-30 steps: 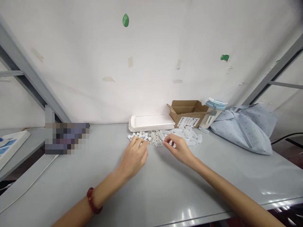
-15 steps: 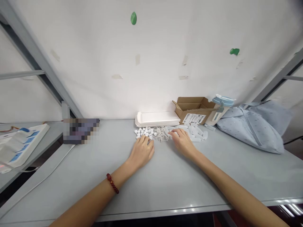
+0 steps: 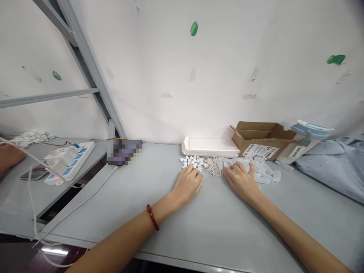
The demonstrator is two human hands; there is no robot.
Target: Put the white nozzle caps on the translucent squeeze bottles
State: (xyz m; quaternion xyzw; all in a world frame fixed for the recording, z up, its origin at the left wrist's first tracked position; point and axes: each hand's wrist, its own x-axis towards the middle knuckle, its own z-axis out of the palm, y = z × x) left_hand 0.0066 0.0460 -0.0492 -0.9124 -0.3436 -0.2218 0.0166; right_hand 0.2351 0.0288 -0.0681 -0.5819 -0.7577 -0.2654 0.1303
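My left hand [image 3: 187,185] rests on the table at the near edge of a pile of small white plastic caps [image 3: 191,161]. Its fingers are bent and slightly apart, with the tips by the caps; nothing shows in them. A red bead bracelet [image 3: 152,217] circles that wrist. My right hand [image 3: 243,182] lies with spread fingers over the near left part of a heap of translucent plastic pieces [image 3: 264,170], partly covering them. Between both hands is a tangle of whitish elastic loops [image 3: 212,166]. Behind the caps lies a stack of white trays [image 3: 212,146].
An open cardboard box [image 3: 260,138] and a blue-lidded cup [image 3: 305,142] stand back right, beside a pale blue cloth bag [image 3: 335,163]. A blurred-out dark device [image 3: 125,151] with a cable sits left. On the side table are a power strip [image 3: 74,161], a phone [image 3: 35,172] and another person's hand [image 3: 10,155].
The view has turned left, so things appear farther right and the other person's hand shows. My right hand has spread its fingers over the translucent pieces; my left hand stays by the caps.
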